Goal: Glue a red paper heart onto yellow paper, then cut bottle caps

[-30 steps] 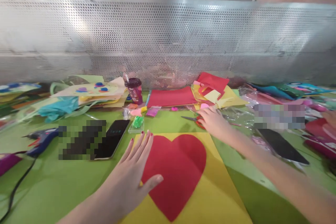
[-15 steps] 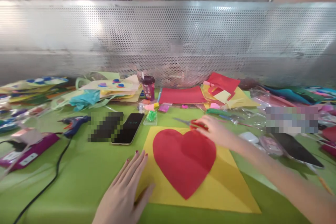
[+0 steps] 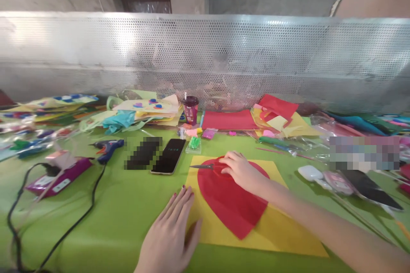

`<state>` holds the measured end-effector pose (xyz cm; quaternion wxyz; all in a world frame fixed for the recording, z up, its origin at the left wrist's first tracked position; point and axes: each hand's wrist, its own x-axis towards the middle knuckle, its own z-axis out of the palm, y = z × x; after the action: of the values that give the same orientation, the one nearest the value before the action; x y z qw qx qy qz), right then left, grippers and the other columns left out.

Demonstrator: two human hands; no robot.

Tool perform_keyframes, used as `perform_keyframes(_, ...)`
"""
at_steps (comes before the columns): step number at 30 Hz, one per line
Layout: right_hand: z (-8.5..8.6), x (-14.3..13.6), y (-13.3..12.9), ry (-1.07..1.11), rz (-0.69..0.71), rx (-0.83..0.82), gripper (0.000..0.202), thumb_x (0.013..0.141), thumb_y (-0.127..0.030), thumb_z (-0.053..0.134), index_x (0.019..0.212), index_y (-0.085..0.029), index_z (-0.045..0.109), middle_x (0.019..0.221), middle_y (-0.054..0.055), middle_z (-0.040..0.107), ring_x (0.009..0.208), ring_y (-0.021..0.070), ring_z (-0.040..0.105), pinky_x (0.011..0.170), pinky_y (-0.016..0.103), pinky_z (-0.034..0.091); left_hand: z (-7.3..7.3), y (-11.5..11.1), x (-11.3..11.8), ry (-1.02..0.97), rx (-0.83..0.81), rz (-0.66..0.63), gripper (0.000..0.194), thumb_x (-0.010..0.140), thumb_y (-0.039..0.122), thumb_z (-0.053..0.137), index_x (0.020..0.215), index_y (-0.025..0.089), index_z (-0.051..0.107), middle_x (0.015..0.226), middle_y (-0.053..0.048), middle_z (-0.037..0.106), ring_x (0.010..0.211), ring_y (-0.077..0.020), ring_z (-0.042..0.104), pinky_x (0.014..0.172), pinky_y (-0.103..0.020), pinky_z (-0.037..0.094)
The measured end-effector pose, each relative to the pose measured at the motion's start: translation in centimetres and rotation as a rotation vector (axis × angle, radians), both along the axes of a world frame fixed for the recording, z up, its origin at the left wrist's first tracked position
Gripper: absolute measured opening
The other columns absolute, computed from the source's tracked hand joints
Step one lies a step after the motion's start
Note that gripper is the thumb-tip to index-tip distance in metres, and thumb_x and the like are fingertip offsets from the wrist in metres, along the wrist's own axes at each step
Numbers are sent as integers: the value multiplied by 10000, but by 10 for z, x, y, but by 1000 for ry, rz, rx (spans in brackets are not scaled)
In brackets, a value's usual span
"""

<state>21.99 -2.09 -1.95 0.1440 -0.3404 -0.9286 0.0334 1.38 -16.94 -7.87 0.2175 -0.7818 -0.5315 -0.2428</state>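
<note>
A red heart [image 3: 237, 217] lies on a yellow sheet [image 3: 272, 239] in front of me. My right hand [image 3: 238, 168] is over the heart's top part, closed around the red handles of a pair of scissors [image 3: 203, 166]. Their dark blades point left, past the heart's left lobe, and look closed together. My left hand [image 3: 174, 226] rests flat at the sheet's left edge, fingers stretched out and holding nothing. My right hand and forearm hide the heart's right side.
Two phones, one a black phone [image 3: 168, 155], lie left of the sheet. Beyond are a glue gun [image 3: 110, 147] and a purple power strip [image 3: 60, 181] with cords. Along the back stand a drink cup [image 3: 191, 111] and red sheets [image 3: 229, 119]. An earbud case [image 3: 310, 173] lies right.
My right hand has brought the scissors left and nearer, from the heart's top right edge to over its upper part. My left hand stays flat. The view has shifted slightly.
</note>
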Motion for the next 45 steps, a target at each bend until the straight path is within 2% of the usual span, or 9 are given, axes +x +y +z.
perform_keyframes(5, -6, -30, 15, -38, 42, 4, 171, 910, -252, 574, 1044, -158, 624, 1003, 32, 636, 937, 190, 606, 851, 418, 481, 1, 3, -2, 21, 77, -20, 405, 862, 318, 480, 1167, 67, 571, 1196, -155, 649, 1088, -287, 631, 852, -374, 593)
perform_keyframes(10, -14, -35, 21, -63, 45, 2, 185, 902, -298, 589, 1013, -155, 626, 1027, 40, 643, 916, 186, 620, 820, 412, 505, 7, 5, -2, 111, 110, -22, 407, 850, 309, 472, 1111, 29, 611, 1146, -172, 665, 1021, -294, 664, 773, -359, 618)
perform_keyframes(14, -5, -30, 16, -28, 61, 1, 130, 910, -219, 566, 1003, -153, 629, 982, 33, 633, 919, 187, 601, 839, 406, 475, 9, 3, 0, 105, 54, 5, 412, 854, 294, 462, 1126, 26, 618, 1184, -161, 645, 1064, -296, 642, 818, -381, 604)
perform_keyframes(18, 2, -24, 1, 28, 51, 13, 214, 924, -119, 487, 1081, -166, 625, 982, 79, 606, 942, 200, 561, 864, 370, 420, 6, 1, 1, 77, 22, 10, 408, 868, 303, 458, 1139, 43, 620, 1209, -150, 634, 1087, -290, 631, 851, -379, 592)
perform_keyframes(24, -11, -24, -15, 15, 92, -8, 279, 815, 16, 557, 1012, -153, 659, 972, 79, 639, 960, 211, 563, 837, 345, 408, -2, 2, -1, 0, 17, -8, 407, 866, 283, 473, 1189, 72, 602, 1218, -148, 636, 1111, -289, 619, 897, -390, 573)
perform_keyframes(28, -9, -24, -13, 24, 91, -11, 243, 843, -30, 562, 1030, -152, 658, 968, 77, 636, 926, 206, 562, 835, 347, 408, -1, 0, 0, -64, -20, 3, 397, 876, 273, 466, 1196, 79, 596, 1216, -160, 642, 1120, -300, 616, 916, -422, 559)
perform_keyframes(34, 3, -26, -27, 51, 61, 28, 221, 906, -88, 491, 1071, -151, 626, 1005, 99, 602, 946, 226, 525, 861, 379, 379, 7, -4, 5, -213, -130, 62, 297, 875, 262, 458, 1124, 158, 581, 1053, -139, 653, 935, -250, 672, 763, -358, 599)
perform_keyframes(40, -15, -29, -39, 3, 62, 11, 236, 833, -3, 541, 980, -153, 648, 927, 80, 619, 911, 223, 541, 805, 361, 381, 4, -6, 8, -270, -36, 63, 81, 875, 210, 447, 932, 189, 500, 917, -101, 650, 870, -245, 641, 776, -409, 558)
perform_keyframes(45, -7, -24, -39, -1, 35, 18, 203, 845, -55, 581, 1015, -147, 642, 958, 69, 626, 911, 210, 547, 803, 348, 385, 3, -9, 4, -195, -7, 92, 61, 861, 201, 482, 903, 192, 525, 887, -87, 631, 831, -243, 610, 699, -395, 515)
